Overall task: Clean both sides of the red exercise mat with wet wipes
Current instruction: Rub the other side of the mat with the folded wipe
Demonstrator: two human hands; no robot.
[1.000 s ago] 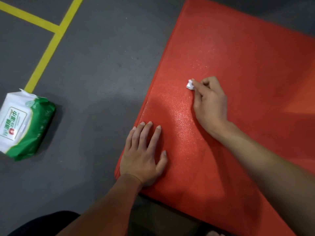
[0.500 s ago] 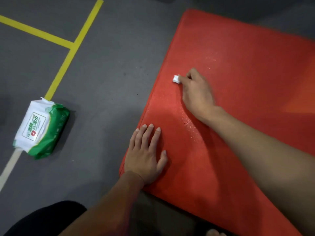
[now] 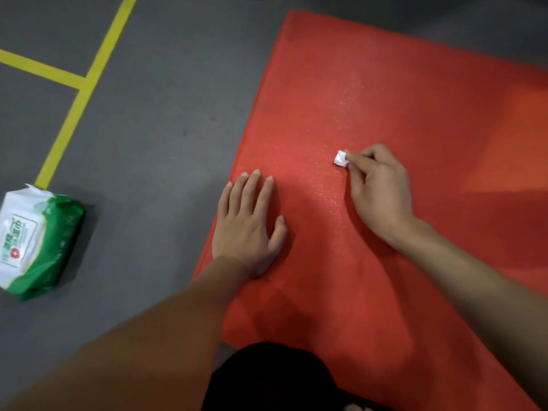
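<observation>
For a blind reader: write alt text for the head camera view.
A right hand pinches a small wadded white wipe against a red exercise mat, while the left hand rests flat near the mat's left edge. A green-and-white wet wipes pack lies on the grey floor to the left.

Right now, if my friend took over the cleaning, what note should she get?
Left hand: flat, fingers straight, pressing the red mat near its left edge.
Right hand: pinching a small wadded wet wipe against the mat.
The wipe pack lies on the grey floor, left of the mat and apart from it.
Done: a damp sheen shows around and beyond the wipe, so part of this side looks wiped.
Left: probably the rest of this side, then the other side; its state can't be seen.
</observation>
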